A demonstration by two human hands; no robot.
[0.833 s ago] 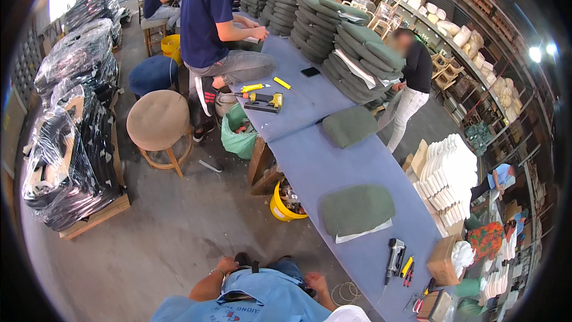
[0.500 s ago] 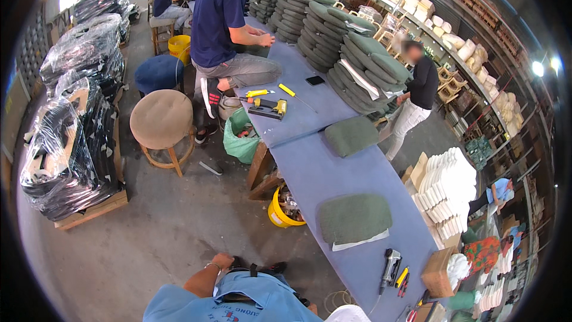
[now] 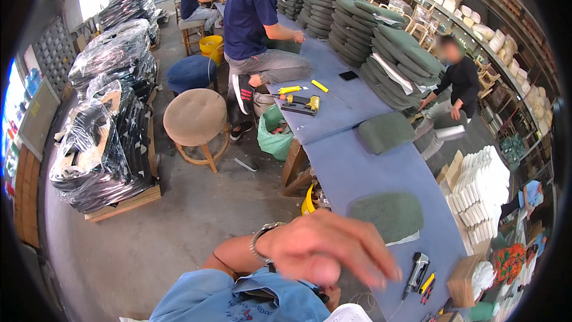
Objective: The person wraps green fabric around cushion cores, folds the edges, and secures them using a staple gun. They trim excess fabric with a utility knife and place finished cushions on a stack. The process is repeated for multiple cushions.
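My left hand [image 3: 333, 250], with a metal band at the wrist, is raised in front of my chest. Its fingers stretch rightward, slightly blurred, and hold nothing. It overlaps the near edge of a blue-grey table [image 3: 369, 182] in the view. Beyond the fingers, a dark green cushion [image 3: 386, 211] with a white edge lies on the tabletop. A grey air tool [image 3: 415, 275] rests to the right, beside a yellow-handled tool [image 3: 428, 283]. Only a sliver of my right hand [image 3: 332, 303] shows low by my shirt; its fingers are hidden.
Another green cushion [image 3: 386, 133] lies farther up. Beyond it are a yellow-black staple gun [image 3: 305, 104], a phone [image 3: 348, 76] and cushion stacks [image 3: 396, 62]. A co-worker [image 3: 253, 18] kneels on the table. A beige stool [image 3: 195, 116] and wrapped pallets [image 3: 98, 149] stand left.
My left hand has risen from beside my waist and swung right across my chest. The view has shifted, so the surroundings sit farther right. The person in black behind the cushion stacks has turned.
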